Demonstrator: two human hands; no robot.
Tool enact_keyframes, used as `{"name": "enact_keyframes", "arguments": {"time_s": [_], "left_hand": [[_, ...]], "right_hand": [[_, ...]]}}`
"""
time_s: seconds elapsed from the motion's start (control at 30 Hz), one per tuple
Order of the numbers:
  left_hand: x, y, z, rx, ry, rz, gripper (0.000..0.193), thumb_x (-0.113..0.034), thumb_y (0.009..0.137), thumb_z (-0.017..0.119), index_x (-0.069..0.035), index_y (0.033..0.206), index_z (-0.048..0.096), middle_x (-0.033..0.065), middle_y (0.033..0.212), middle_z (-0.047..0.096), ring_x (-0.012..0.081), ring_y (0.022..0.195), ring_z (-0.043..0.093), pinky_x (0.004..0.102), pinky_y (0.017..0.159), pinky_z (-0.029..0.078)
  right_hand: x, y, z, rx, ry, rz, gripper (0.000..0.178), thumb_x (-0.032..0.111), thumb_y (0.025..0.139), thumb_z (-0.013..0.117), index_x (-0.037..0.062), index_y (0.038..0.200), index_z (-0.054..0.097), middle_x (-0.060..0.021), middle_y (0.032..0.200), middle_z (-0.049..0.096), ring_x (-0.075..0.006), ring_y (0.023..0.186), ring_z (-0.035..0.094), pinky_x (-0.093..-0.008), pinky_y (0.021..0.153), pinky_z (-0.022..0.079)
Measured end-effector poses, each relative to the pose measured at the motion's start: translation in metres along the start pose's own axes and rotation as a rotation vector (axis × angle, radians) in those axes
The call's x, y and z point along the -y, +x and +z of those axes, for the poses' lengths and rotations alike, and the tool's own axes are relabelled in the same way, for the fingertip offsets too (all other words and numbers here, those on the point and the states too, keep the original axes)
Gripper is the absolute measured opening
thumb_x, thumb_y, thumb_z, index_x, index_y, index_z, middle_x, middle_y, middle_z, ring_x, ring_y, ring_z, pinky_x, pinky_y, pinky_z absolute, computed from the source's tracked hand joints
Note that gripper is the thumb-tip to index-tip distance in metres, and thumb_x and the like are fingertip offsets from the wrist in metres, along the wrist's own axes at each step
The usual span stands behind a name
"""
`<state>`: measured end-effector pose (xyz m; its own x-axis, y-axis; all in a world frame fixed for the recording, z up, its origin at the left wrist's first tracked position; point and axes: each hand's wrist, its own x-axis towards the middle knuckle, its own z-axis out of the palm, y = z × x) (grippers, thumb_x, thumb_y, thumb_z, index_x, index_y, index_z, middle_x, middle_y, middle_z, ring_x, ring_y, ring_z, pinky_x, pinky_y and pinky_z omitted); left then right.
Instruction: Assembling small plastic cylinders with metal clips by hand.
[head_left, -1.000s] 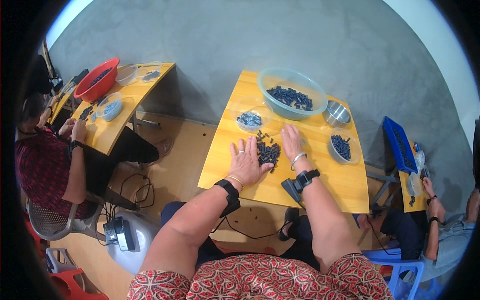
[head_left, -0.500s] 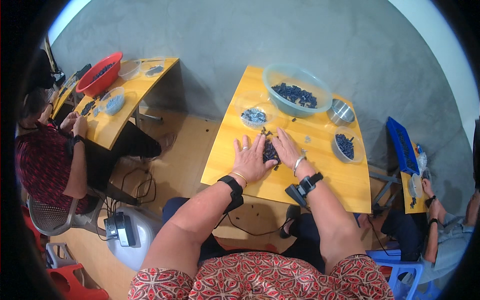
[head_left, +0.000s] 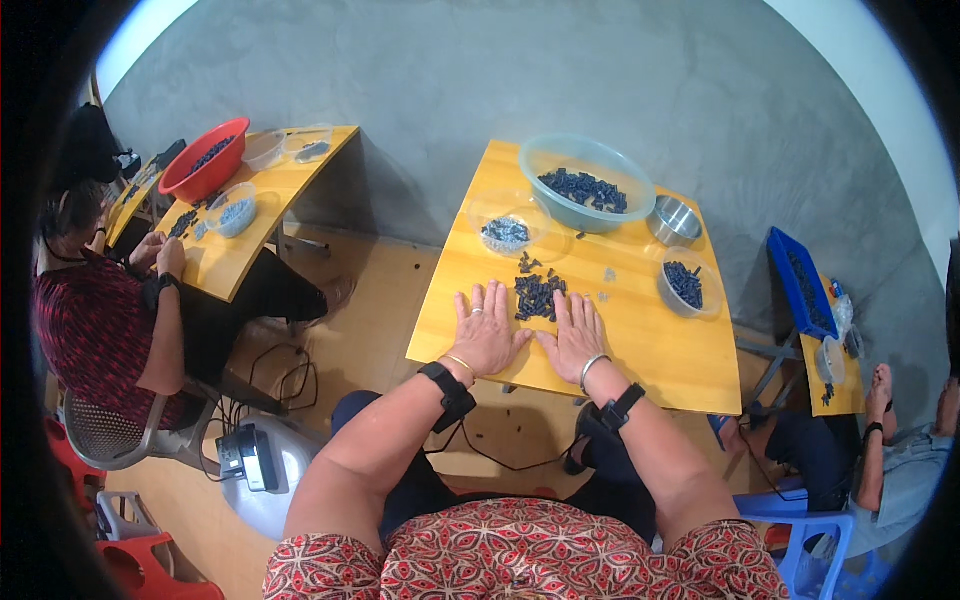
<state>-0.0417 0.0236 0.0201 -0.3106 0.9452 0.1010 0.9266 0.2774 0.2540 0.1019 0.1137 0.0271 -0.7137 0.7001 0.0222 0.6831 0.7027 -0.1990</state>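
in the head view, the left hand [head_left: 487, 338] and right hand [head_left: 574, 342] lay open, palms down on the yellow desk [head_left: 660, 370], flanking the small dark pieces [head_left: 538, 297]; a pale blue basin [head_left: 575, 220] stood far, near the grey wall [head_left: 420, 90].

The dark pieces [head_left: 538, 296] look like plastic, the tabletop [head_left: 650, 360] smooth wood, the round bowl [head_left: 674, 224] shiny metal.

On the table [head_left: 640, 365], measured from a pile of small pieces [head_left: 540, 298], the left hand [head_left: 487, 335] lies at eight o'clock and the right hand [head_left: 575, 337] at five. A plastic bowl [head_left: 508, 209] stands at eleven, a basin [head_left: 588, 222] at one, a metal bowl [head_left: 674, 230] at two, a tub [head_left: 711, 292] at three. Basin, tub and plastic bowl hold pieces.
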Motion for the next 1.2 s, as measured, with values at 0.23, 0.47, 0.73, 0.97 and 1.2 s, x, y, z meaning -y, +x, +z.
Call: {"name": "enact_keyframes", "arguments": {"time_s": [0.23,0.47,0.73,0.97,1.2], "left_hand": [[-0.010,0.020,-0.004,0.066,0.041,-0.033,0.068,-0.044,0.087,0.036,-0.001,0.135,0.017,0.0132,0.142,0.019,0.0378,0.129,0.017,0.0620,0.098,0.008],[-0.017,0.032,-0.016,0.221,0.014,-0.118,0.064,-0.041,0.088,0.031,-0.005,0.138,0.014,0.0096,0.145,0.010,0.0371,0.131,0.008,0.0625,0.098,0.004],[-0.028,0.047,-0.020,0.266,0.052,-0.202,0.063,-0.042,0.089,0.028,-0.010,0.139,0.010,0.0076,0.146,0.008,0.0357,0.132,0.007,0.0627,0.098,0.004],[-0.017,0.048,-0.012,0.204,0.007,-0.229,0.076,-0.050,0.084,0.038,-0.004,0.138,0.012,0.0140,0.144,0.009,0.0359,0.131,0.011,0.0604,0.099,0.007],[-0.017,0.011,-0.032,0.333,0.032,-0.192,0.088,-0.054,0.079,0.046,0.000,0.137,0.008,0.0136,0.144,0.009,0.0337,0.132,0.009,0.0525,0.103,0.007]], "right_hand": [[0.004,0.027,0.000,0.042,0.026,0.031,0.065,0.038,0.086,0.041,0.0074,0.137,0.015,-0.0208,0.141,0.014,-0.0371,0.130,0.011,-0.0449,0.106,0.008],[-0.002,0.043,-0.013,0.159,0.000,-0.007,0.062,0.032,0.086,0.040,0.0089,0.137,0.015,-0.0156,0.142,0.013,-0.0351,0.131,0.010,-0.0455,0.106,0.009],[-0.003,0.067,-0.014,0.169,-0.027,0.021,0.060,0.033,0.086,0.037,0.0120,0.138,0.016,-0.0121,0.143,0.013,-0.0341,0.131,0.009,-0.0441,0.106,0.009],[-0.007,0.068,-0.014,0.055,0.054,-0.031,0.060,0.031,0.085,0.042,0.0124,0.137,0.018,-0.0145,0.140,0.020,-0.0338,0.130,0.015,-0.0446,0.105,0.013],[-0.034,0.006,-0.010,0.009,0.123,-0.059,0.061,0.032,0.084,0.046,0.0000,0.131,0.025,-0.0199,0.135,0.025,-0.0345,0.127,0.020,-0.0421,0.104,0.018]]}}
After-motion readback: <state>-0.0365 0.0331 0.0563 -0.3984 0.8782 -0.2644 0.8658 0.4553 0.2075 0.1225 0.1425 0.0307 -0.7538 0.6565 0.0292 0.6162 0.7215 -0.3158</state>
